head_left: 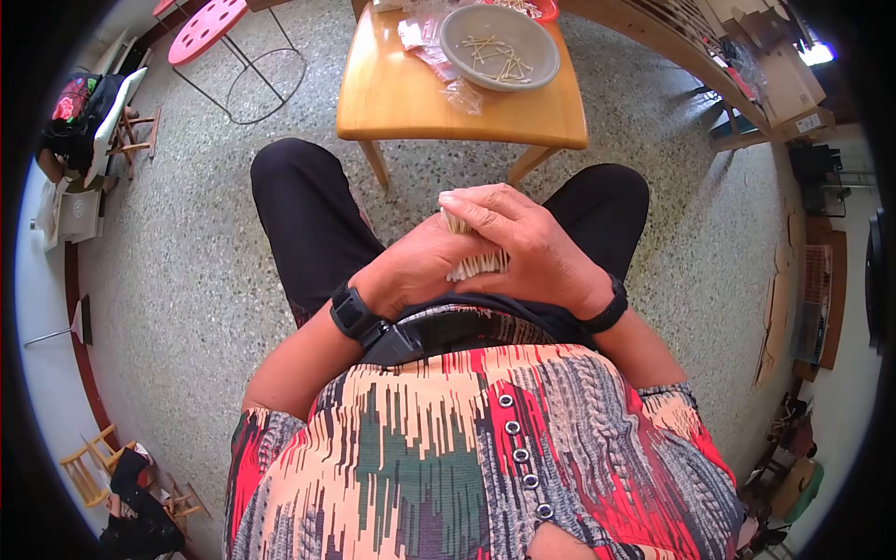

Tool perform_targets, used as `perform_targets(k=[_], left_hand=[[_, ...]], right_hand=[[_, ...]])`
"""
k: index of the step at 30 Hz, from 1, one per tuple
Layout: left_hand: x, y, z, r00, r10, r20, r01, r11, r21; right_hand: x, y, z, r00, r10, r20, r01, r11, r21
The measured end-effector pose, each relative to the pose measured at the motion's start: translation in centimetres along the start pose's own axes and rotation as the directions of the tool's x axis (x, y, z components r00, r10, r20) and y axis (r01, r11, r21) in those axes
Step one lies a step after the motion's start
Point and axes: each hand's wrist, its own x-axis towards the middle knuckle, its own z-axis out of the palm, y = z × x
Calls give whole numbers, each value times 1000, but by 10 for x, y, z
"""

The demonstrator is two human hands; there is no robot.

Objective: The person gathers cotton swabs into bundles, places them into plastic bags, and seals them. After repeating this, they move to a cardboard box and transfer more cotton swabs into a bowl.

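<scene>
Over my lap, my left hand point(417, 261) and my right hand point(528, 241) meet around a bundle of cotton swabs point(480, 266). White swab tips show between the palms, and more show under the fingers near the top. The right hand's fingers lie across the top of the left hand. A grey bowl point(449, 49) with loose swabs point(499, 58) inside stands on the wooden stool point(373, 103) in front of my knees. Clear plastic packaging point(425, 47) lies at the bowl's left side.
Behind the grey bowl is a red container point(546, 9) with more swabs. A pink round stool point(207, 33) with wire legs stands at the upper left. Cardboard boxes point(779, 84) and wooden furniture are at the upper right. Speckled floor surrounds my legs.
</scene>
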Motion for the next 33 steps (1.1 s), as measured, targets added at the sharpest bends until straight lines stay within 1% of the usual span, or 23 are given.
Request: perform_targets(k=[2,4,7,9,10,11,13,15,16,17,18,19,20,21,23,24,27,28,29,30,31,32,33], left_hand=[[0,-3,-7,994,-105,27,107,987,-116],[0,-4,-8,995,-94,27,96,989,-111],[0,-13,-15,993,-115,31,118,982,-144],[0,-17,-16,989,-144,36,148,974,-174],[-1,-17,-16,995,-95,37,97,993,-66],[-1,-16,-15,998,-44,41,42,998,43],[-8,1,4,998,-56,5,55,998,21],[-12,13,13,997,-68,-32,68,998,5],[-13,17,13,998,67,17,-69,982,175],[-13,21,14,978,191,88,-210,921,329],[-13,23,15,960,246,131,-277,896,346],[-13,24,17,960,246,135,-279,894,350],[-14,26,19,942,295,162,-337,840,425],[-15,26,20,920,340,194,-391,777,493],[-15,24,19,918,342,201,-396,778,487],[-14,23,19,915,355,193,-402,761,508],[-14,20,12,909,378,177,-408,718,563],[-12,19,9,917,376,131,-385,754,532],[-10,19,7,923,373,91,-367,786,498],[-8,17,4,949,313,-26,-291,907,304],[-4,14,-4,946,323,-8,-305,902,307],[0,11,-16,947,306,-96,-298,950,87],[3,9,-26,948,264,-178,-290,947,-140]], right_hand=[[-2,1,4,999,-11,-41,12,1000,26],[1,-3,5,997,-22,-80,26,998,54],[1,-8,3,992,-15,-126,14,1000,-10],[-7,2,9,1000,19,25,-19,1000,10],[-8,3,8,1000,20,23,-20,1000,8],[-8,4,7,1000,-28,0,28,999,22],[-7,2,3,997,-77,-23,78,996,36],[-11,-9,-8,965,87,-248,-56,990,130],[-17,-5,-13,954,152,-259,-107,978,180],[-20,-4,-11,953,150,-263,-105,978,178],[-25,-2,-6,909,316,-272,-141,847,512],[-31,2,0,856,467,-221,-131,610,782],[-37,11,6,881,434,-185,-105,563,820],[-40,11,9,881,434,-191,-101,565,819],[-44,4,17,873,484,-63,-205,480,853],[-45,1,21,869,484,-105,-197,532,824],[-46,8,27,857,507,-93,-206,502,840],[-45,9,28,830,548,-101,-180,436,882],[-44,14,27,832,542,-116,-171,451,876],[-43,20,26,800,585,-131,-233,506,831],[-41,26,23,765,626,-152,-298,552,779],[-34,30,21,697,647,-310,-272,638,720],[-31,37,11,698,640,-322,-269,651,710]])
